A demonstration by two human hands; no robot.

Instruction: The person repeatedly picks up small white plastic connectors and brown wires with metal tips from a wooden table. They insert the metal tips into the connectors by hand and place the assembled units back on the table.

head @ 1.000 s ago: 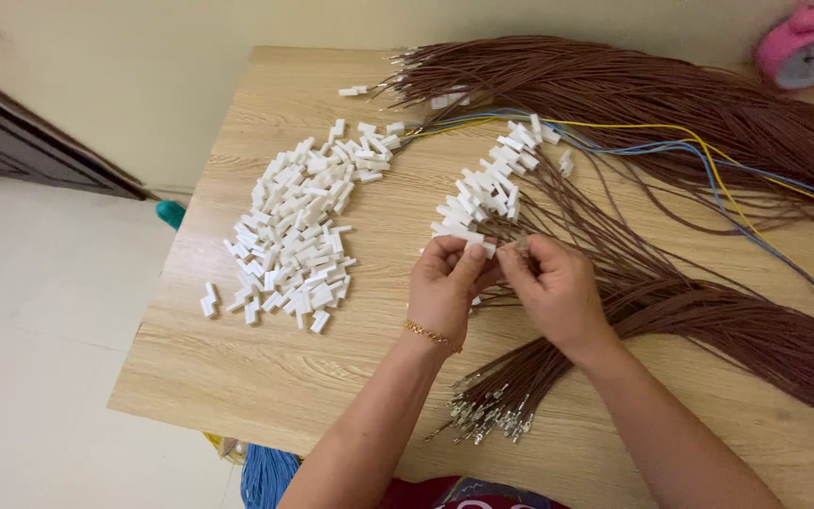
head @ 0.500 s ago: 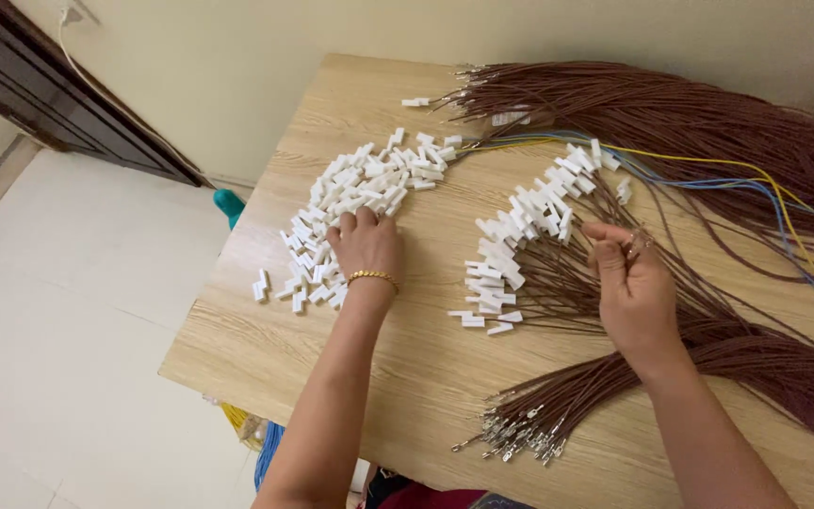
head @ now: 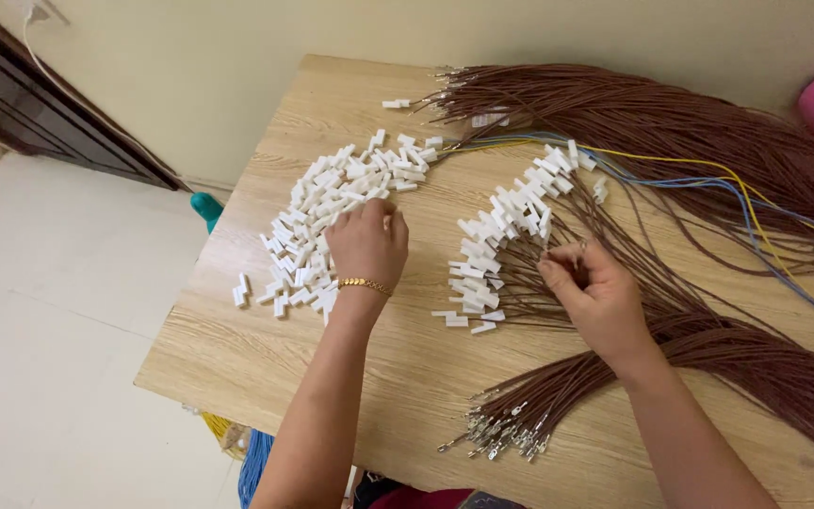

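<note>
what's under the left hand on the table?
The left hand rests on the loose pile of small white plastic connectors on the light wooden table. Any connector under its palm or fingers is hidden.

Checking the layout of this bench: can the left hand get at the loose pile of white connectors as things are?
Probably yes: the left hand already rests on the loose white connectors, nothing covering them. The right hand is off among the brown wires.

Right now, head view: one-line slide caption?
Left hand reaches into loose white connectors; right hand pinches brown wires on wooden table.
</note>
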